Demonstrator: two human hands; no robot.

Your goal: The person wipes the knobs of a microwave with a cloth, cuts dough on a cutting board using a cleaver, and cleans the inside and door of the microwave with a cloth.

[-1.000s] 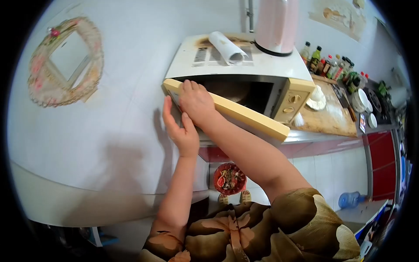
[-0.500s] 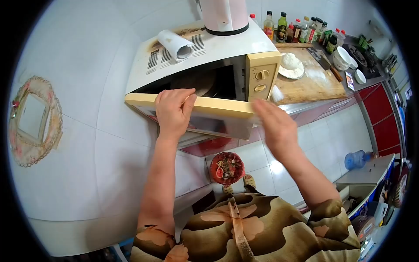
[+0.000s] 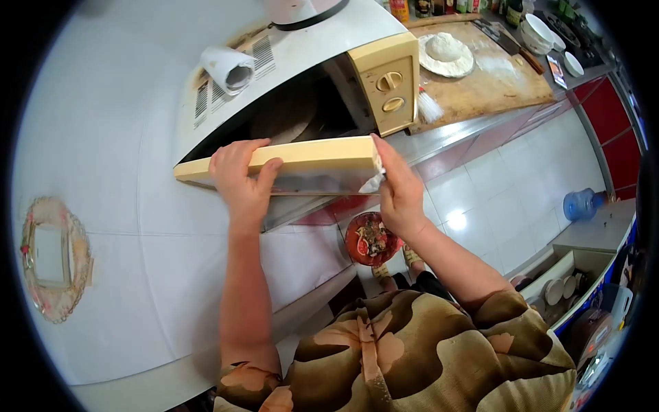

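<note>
The white microwave has its cream-edged door swung open, and its dark inside shows a round plate. My left hand grips the top edge of the door left of its middle, with the thumb on the outer side. At the door's free right end, my right hand is closed on a small white cloth pressed against the corner. The cloth is mostly hidden by the fingers.
A paper roll and a pink kettle stand on the microwave. Right of it lies a wooden board with a plate of dough, a brush and a knife. Below is a red bin.
My right hand has moved from the door's left part to its free right end, where a white cloth now shows. My left hand has taken hold of the top edge. The view has shifted right.
</note>
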